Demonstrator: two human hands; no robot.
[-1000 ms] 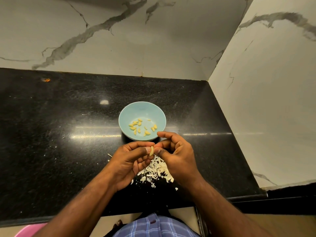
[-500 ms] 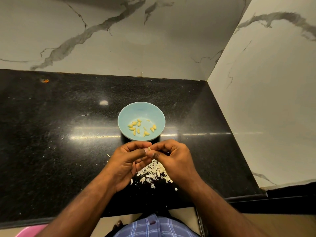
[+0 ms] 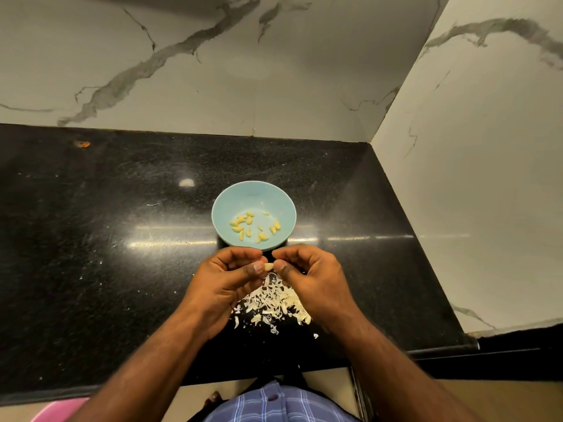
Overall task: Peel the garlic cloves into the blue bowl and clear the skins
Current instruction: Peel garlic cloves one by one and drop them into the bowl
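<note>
A light blue bowl sits on the black counter and holds several peeled yellow garlic cloves. Just in front of it, my left hand and my right hand meet, both pinching one small pale garlic clove between thumbs and fingertips. Below the hands a pile of white garlic skins lies on the counter, partly hidden by my hands.
The black granite counter is bounded by marble walls behind and to the right. A small orange scrap lies at the far left back. A pink object shows at the bottom left, below the counter's front edge.
The clove stood upright and visible between the fingers, then was covered as the fingertips closed over it; now the hands have parted slightly and only its end shows between the thumbs.
</note>
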